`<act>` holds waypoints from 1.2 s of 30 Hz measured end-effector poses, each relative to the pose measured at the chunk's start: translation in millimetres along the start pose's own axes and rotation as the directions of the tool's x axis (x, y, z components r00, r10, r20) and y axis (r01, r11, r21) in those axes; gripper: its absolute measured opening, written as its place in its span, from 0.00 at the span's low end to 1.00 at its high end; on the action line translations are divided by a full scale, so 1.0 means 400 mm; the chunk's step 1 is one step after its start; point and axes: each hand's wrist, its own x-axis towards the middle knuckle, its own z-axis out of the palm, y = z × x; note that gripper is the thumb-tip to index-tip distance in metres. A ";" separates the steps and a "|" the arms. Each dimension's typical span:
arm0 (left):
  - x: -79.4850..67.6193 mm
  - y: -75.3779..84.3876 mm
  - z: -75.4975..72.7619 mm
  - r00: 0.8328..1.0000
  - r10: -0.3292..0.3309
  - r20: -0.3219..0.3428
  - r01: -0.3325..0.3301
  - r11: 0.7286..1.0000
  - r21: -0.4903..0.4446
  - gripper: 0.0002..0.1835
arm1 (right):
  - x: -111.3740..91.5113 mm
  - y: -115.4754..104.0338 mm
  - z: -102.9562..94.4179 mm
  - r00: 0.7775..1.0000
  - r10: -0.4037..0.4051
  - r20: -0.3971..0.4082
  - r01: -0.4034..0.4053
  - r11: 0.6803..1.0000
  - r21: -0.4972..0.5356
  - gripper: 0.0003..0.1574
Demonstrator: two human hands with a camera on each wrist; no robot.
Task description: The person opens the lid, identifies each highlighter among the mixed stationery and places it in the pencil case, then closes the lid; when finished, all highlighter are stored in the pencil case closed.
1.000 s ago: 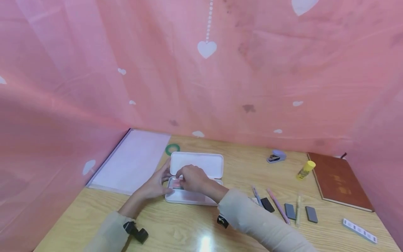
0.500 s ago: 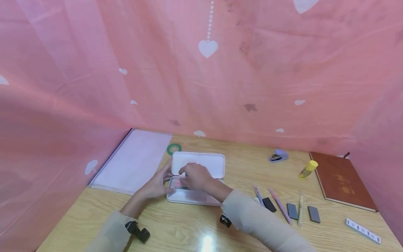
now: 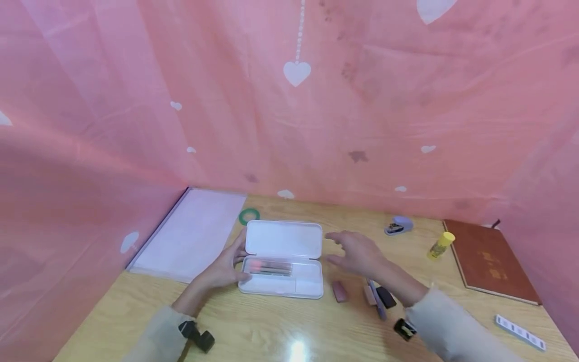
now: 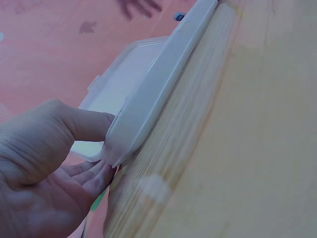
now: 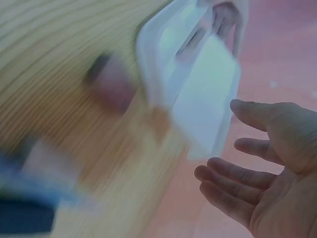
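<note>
An open white pencil case [image 3: 307, 286] lies on the wooden table, its lid [image 3: 283, 239] tipped back. Pink and dark pens [image 3: 270, 267] lie in its tray. My left hand [image 3: 234, 265] holds the case's left end between thumb and fingers; the left wrist view shows the thumb [image 4: 89, 124] over that end of the case [image 4: 158, 94]. My right hand [image 3: 338, 250] hovers open just right of the case, holding nothing, its fingers [image 5: 233, 173] spread in the blurred right wrist view. A pink eraser [image 3: 339, 290] lies under it.
Right of the case lie a blue pen [image 3: 376, 297] and a black eraser [image 3: 386, 296]. Farther back and right are a stapler [image 3: 396, 225], a glue stick [image 3: 440, 245], a brown notebook [image 3: 490, 261] and a white strip [image 3: 517, 332]. A white sheet [image 3: 192, 234] and green tape ring [image 3: 249, 216] sit left. Pink curtains surround the table.
My right hand has come out of the case and swung right, open. The pens now lie uncovered in the tray. My left hand has stayed on the case's end.
</note>
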 end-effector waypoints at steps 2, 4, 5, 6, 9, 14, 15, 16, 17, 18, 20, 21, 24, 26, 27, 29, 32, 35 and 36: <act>-0.004 -0.003 0.003 1.000 -0.002 0.007 0.002 1.000 -0.005 0.65 | -0.032 0.035 -0.013 1.000 0.031 -0.001 -0.031 0.999 -0.020 0.32; -0.009 -0.004 0.006 1.000 -0.006 0.014 0.006 1.000 -0.008 0.65 | -0.060 0.065 -0.022 0.999 0.053 0.005 -0.052 0.998 -0.035 0.32; -0.010 -0.005 0.006 1.000 -0.006 0.014 0.006 1.000 -0.009 0.65 | -0.071 0.079 -0.024 0.998 0.068 0.009 -0.068 0.997 -0.037 0.31; -0.010 -0.006 0.007 1.000 -0.002 0.012 0.002 1.000 -0.012 0.65 | -0.080 0.090 -0.025 0.996 0.083 0.013 -0.083 0.996 -0.044 0.30; -0.011 -0.005 0.007 1.000 0.004 0.004 -0.004 1.000 -0.017 0.65 | -0.102 0.119 -0.021 0.991 0.125 0.040 -0.123 0.991 -0.046 0.26; -0.007 0.000 0.005 0.999 -0.029 -0.018 0.030 0.999 0.013 0.64 | -0.122 0.150 0.011 0.981 0.185 0.056 -0.183 0.982 -0.035 0.12; -0.007 0.001 0.004 0.999 -0.031 -0.018 0.031 0.999 0.015 0.64 | -0.124 0.155 0.020 0.981 0.188 0.047 -0.186 0.982 -0.042 0.09; -0.006 0.002 0.004 0.999 -0.028 -0.019 0.028 1.000 0.013 0.64 | -0.126 0.159 0.028 0.981 0.192 0.037 -0.190 0.981 -0.046 0.08; -0.005 0.002 0.004 1.000 -0.024 -0.017 0.024 1.000 0.009 0.64 | -0.127 0.162 0.035 0.981 0.192 0.028 -0.191 0.980 -0.049 0.09; -0.005 0.003 0.003 1.000 -0.019 -0.014 0.020 1.000 0.006 0.65 | -0.128 0.164 0.042 0.980 0.199 0.020 -0.197 0.979 -0.052 0.11; -0.005 0.002 0.003 1.000 -0.008 -0.008 0.008 1.000 -0.003 0.65 | -0.128 0.168 0.055 0.976 0.216 0.003 -0.216 0.975 -0.049 0.12; -0.005 0.003 0.003 1.000 -0.004 -0.005 0.004 1.000 -0.006 0.65 | -0.128 0.168 0.061 0.974 0.225 -0.001 -0.225 0.974 -0.039 0.11; -0.008 0.008 0.005 1.000 0.002 -0.003 -0.002 1.000 -0.001 0.64 | -0.128 0.167 0.071 0.967 0.254 -0.002 -0.254 0.967 -0.007 0.06; -0.010 0.019 0.007 1.000 0.000 0.000 0.000 1.000 -0.004 0.63 | -0.128 0.165 0.069 0.963 0.268 0.012 -0.269 0.963 0.027 0.08; -0.012 0.028 0.007 1.000 0.000 0.002 0.000 1.000 -0.005 0.63 | -0.128 0.164 0.064 0.962 0.273 0.021 -0.274 0.961 0.049 0.10; -0.017 0.049 0.007 1.000 -0.006 0.008 0.007 1.000 -0.007 0.62 | -0.127 0.163 0.050 0.964 0.264 0.021 -0.265 0.961 0.079 0.12; -0.023 0.078 0.003 1.000 -0.022 0.017 0.022 1.000 -0.002 0.61 | -0.122 0.161 0.020 0.970 0.241 0.016 -0.242 0.964 0.112 0.14; -0.020 0.074 0.000 1.000 -0.019 0.014 0.019 1.000 0.002 0.61 | -0.116 0.162 -0.006 0.978 0.210 0.011 -0.210 0.971 0.111 0.13; -0.016 0.064 0.000 1.000 -0.019 0.010 0.019 1.000 0.008 0.62 | -0.113 0.162 -0.013 0.979 0.204 0.012 -0.204 0.973 0.107 0.14</act>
